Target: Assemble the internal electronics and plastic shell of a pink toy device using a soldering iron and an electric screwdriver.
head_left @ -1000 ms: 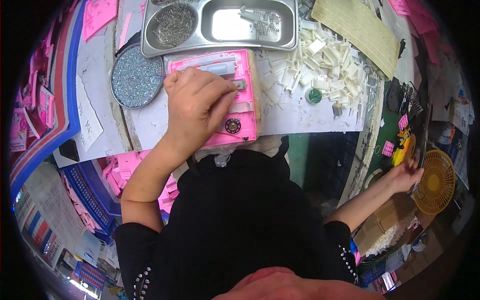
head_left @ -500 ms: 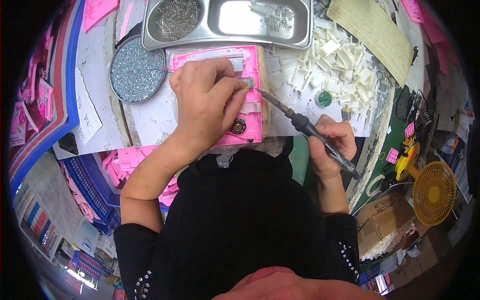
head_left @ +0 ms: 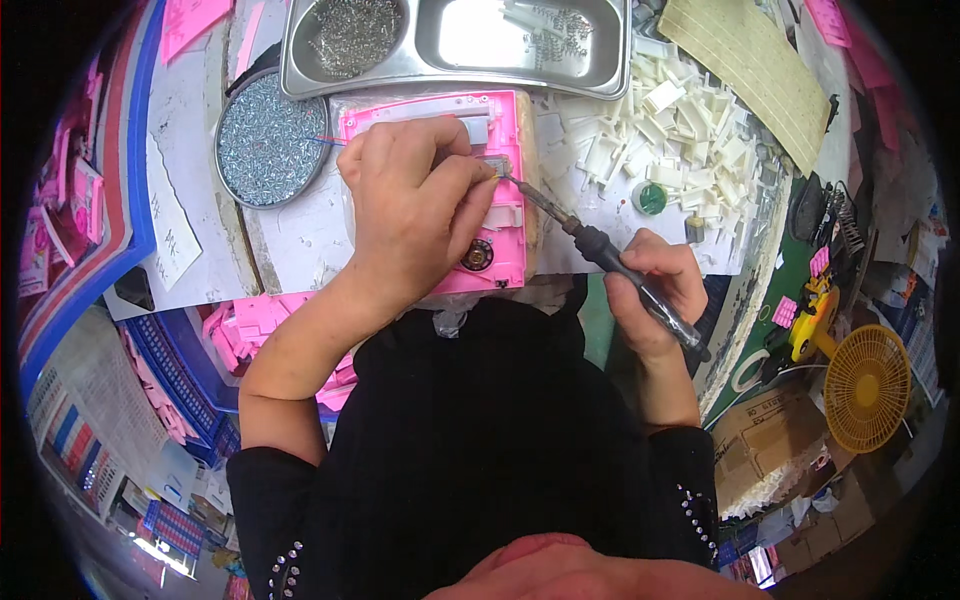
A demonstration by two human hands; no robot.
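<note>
My right hand (head_left: 655,290) is closed round the dark handle of a soldering iron (head_left: 590,240). The iron's tip reaches a small part in the pink plastic housing (head_left: 508,245), right beside my left fingertips. My left hand (head_left: 415,195) lies over the housing, thumb and forefinger pinched on thin wires (head_left: 328,140); their red and blue ends stick out past the hand's left side. A round black speaker-like part (head_left: 478,254) sits low in the housing. The hand hides much of the housing's left half, and the exact joint at the tip is too small to make out.
A round dish of screws (head_left: 270,140) stands at left. Behind the housing is a steel tray (head_left: 425,70) holding small springs. White plastic pieces (head_left: 665,130) are heaped at right, near a small green-filled pot (head_left: 649,197). A yellow fan (head_left: 866,388) stands far right.
The soldering iron and my right hand have shifted slightly left, bringing the tip closer to my left fingertips. My left hand keeps its pinch in nearly the same place.
</note>
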